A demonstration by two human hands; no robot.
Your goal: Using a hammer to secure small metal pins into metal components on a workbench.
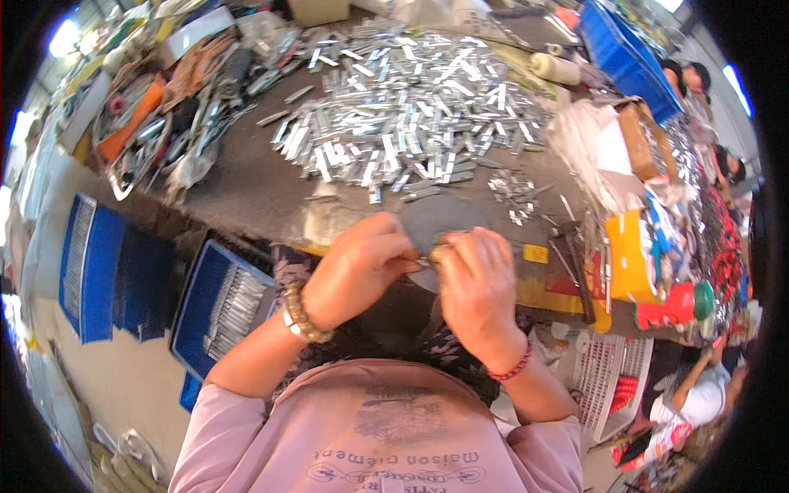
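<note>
My left hand (362, 264) and my right hand (479, 283) come together at the table's front edge. The fingers of each are pinched, with the fingertips almost meeting. A small dark piece shows between them, too small to name, and the fingers cover most of it. Just behind my hands lies a round grey disc (445, 215), partly hidden by them. Beyond it spreads a large heap of short shiny metal pieces (394, 115). To the right of the disc is a smaller pile of tiny metal parts (514, 193).
Blue bins (187, 308) with rows of metal pieces stand low at left. Tools and an orange piece (131, 123) clutter the table's far left. At right are a hammer (579, 279), a yellow box (629, 256), a red jar (670, 306) and a white basket (593, 374). Another person (694, 394) is at the far right.
</note>
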